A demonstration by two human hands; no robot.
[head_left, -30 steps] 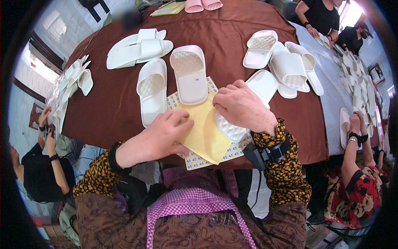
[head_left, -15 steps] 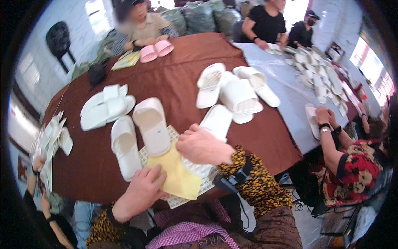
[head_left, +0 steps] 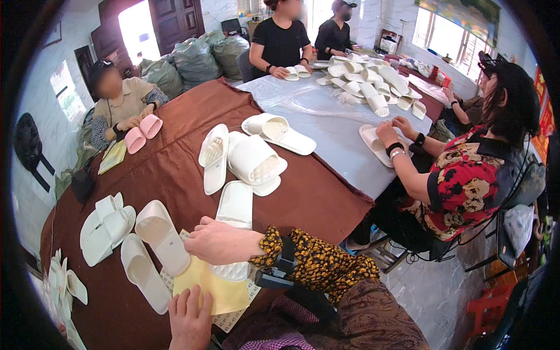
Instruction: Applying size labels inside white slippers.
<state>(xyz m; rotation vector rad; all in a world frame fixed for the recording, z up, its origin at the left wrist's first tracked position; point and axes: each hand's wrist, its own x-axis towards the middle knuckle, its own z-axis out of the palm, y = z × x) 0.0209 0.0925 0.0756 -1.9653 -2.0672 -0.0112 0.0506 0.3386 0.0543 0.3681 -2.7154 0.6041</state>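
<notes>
My left hand (head_left: 191, 318) lies with its fingers stretched out on the lower left edge of a yellow paper sheet (head_left: 219, 289). Above that sheet, my right hand (head_left: 224, 242) has its fingers bent together; whatever is in them is hidden. Beneath the right hand lies a white slipper (head_left: 235, 201), its middle covered by the hand. A printed sticker sheet (head_left: 233, 319) shows under the yellow paper. Left of the papers rest two more white slippers, one (head_left: 143, 274) close to my left hand and the other (head_left: 162, 236) with its heel against the yellow sheet.
White slippers lie in groups at the left (head_left: 108, 227) and mid-table (head_left: 254, 157). A brown cloth (head_left: 303, 204) covers this table. Beyond, a grey table (head_left: 344, 157) bears a slipper heap (head_left: 373, 79). Co-workers sit around; one at the right handles a slipper (head_left: 373, 140).
The view has swung to the right, so the table and both hands appear farther left and lower. My hands stay at the yellow sheet and slipper. The right-hand co-worker shows more fully.
</notes>
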